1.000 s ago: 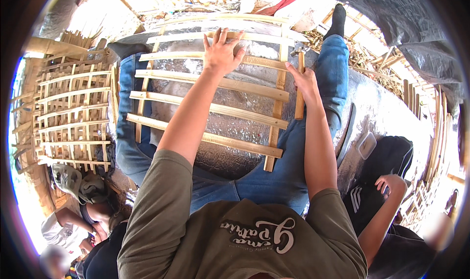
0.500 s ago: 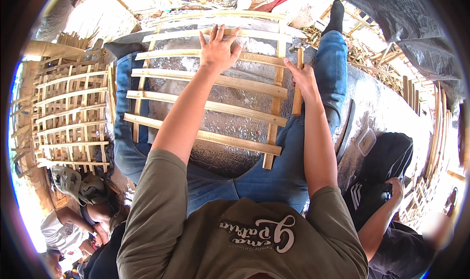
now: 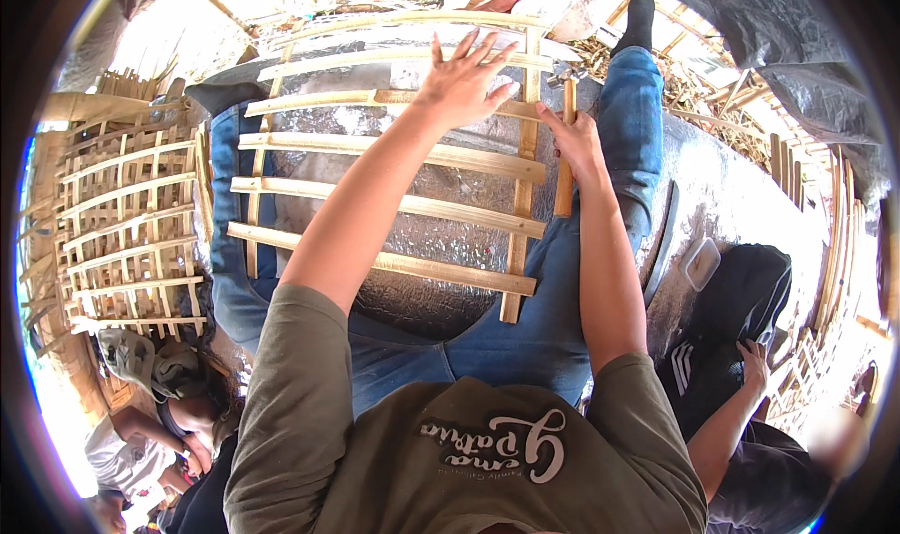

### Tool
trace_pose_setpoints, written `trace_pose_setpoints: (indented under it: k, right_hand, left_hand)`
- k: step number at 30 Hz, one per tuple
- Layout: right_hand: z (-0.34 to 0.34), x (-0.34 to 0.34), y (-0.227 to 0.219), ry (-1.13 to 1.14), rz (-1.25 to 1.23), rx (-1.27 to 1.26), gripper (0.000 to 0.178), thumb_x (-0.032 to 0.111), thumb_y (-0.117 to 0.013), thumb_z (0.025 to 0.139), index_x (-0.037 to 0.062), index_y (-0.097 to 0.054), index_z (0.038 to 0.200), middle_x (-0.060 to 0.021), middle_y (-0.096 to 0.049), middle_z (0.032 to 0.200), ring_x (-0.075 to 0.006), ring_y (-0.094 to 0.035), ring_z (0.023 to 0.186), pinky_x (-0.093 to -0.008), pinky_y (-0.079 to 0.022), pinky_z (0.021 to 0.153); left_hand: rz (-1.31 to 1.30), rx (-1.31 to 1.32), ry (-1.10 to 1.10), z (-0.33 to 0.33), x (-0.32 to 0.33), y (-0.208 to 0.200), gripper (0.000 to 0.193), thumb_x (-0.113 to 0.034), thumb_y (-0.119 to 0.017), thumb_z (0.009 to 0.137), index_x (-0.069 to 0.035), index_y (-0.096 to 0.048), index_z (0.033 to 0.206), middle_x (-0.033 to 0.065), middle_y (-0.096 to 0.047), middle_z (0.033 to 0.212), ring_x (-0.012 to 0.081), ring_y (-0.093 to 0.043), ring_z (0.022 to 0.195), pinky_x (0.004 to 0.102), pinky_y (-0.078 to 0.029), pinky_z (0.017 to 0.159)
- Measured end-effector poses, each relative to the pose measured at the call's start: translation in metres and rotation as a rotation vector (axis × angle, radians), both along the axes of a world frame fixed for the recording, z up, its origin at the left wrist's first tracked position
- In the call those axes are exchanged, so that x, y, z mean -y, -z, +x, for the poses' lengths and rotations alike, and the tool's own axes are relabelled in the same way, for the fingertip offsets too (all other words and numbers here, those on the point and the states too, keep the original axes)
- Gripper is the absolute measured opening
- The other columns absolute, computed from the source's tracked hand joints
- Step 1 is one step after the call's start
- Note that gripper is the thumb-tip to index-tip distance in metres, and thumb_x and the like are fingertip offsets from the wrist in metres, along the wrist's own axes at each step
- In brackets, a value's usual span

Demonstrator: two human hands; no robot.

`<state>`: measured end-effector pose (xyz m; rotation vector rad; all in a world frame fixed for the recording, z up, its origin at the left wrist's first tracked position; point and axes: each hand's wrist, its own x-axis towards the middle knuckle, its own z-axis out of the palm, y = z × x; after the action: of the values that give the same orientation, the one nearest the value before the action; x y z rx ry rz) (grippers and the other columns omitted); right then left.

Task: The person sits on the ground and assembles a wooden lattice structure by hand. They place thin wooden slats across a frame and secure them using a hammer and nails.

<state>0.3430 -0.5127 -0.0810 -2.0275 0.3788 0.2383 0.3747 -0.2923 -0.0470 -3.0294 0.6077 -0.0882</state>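
A ladder-like frame of pale bamboo slats (image 3: 487, 164) lies across the space between my legs, several crosspieces resting over two side strips. My left hand (image 3: 461, 82), open with its fingers spread, is over the far part of the frame, nearest the third slat from the far end. Whether the palm touches the wood I cannot tell. My right hand (image 3: 576, 148) is closed around the wooden handle of a hammer (image 3: 564, 192), held upright beside the right side strip with its metal head at the far end. The right thumb reaches the right tip of that third slat.
A stack of bamboo lattice panels (image 3: 131, 225) stands at the left. To the right are a clear plastic container (image 3: 700, 264), a long dark curved strip (image 3: 666, 239) and a co-worker's hand (image 3: 753, 365). More people sit at lower left.
My left hand has moved right along the frame, toward its right side strip, and its fingers have spread. The right hand keeps the hammer in nearly the same place.
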Motion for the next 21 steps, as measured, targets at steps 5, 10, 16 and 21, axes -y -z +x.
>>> trace_pose_setpoints:
  k: [5, 10, 16, 21]
  right_hand:
    - [-0.003, 0.002, -0.004, -0.005, 0.012, -0.005, 0.057, 0.055, -0.081, 0.077, 0.003, -0.058, 0.082, -0.006, -0.057, 0.066, -0.0147, -0.056, 0.058, -0.0313, -0.047, 0.053]
    - [0.002, 0.003, 0.002, -0.006, -0.049, -0.02, 0.067, 0.06, -0.081, 0.073, -0.0037, -0.064, 0.085, -0.0156, -0.066, 0.074, -0.022, -0.066, 0.067, -0.0362, -0.053, 0.062]
    - [0.003, 0.003, 0.005, 0.002, -0.045, -0.032, 0.067, 0.061, -0.081, 0.073, -0.0034, -0.063, 0.084, -0.0142, -0.065, 0.071, -0.0219, -0.066, 0.065, -0.0358, -0.053, 0.06]
    - [-0.001, 0.0, -0.001, 0.0, -0.006, -0.006, 0.064, 0.059, -0.081, 0.075, -0.0015, -0.061, 0.08, -0.0104, -0.061, 0.063, -0.0195, -0.062, 0.056, -0.0346, -0.051, 0.054]
  left_hand:
    - [-0.021, -0.126, -0.003, 0.001, 0.014, 0.0, 0.06, -0.062, -0.025, 0.102, -0.038, -0.025, 0.157, 0.0004, -0.015, 0.167, 0.0291, -0.017, 0.153, 0.072, -0.007, 0.117]
    - [-0.041, -0.075, 0.008, 0.001, 0.012, 0.008, 0.055, -0.058, -0.034, 0.103, -0.038, -0.033, 0.154, 0.0018, -0.023, 0.165, 0.0289, -0.025, 0.15, 0.0725, -0.011, 0.117]
    - [-0.045, -0.077, -0.001, -0.003, 0.015, 0.007, 0.053, -0.053, -0.035, 0.104, -0.036, -0.034, 0.154, 0.0034, -0.024, 0.164, 0.0296, -0.025, 0.15, 0.0726, -0.012, 0.117]
    - [-0.058, -0.072, 0.0, -0.003, 0.016, 0.01, 0.053, -0.052, -0.035, 0.104, -0.035, -0.034, 0.154, 0.0054, -0.025, 0.164, 0.0303, -0.024, 0.15, 0.0726, -0.012, 0.117]
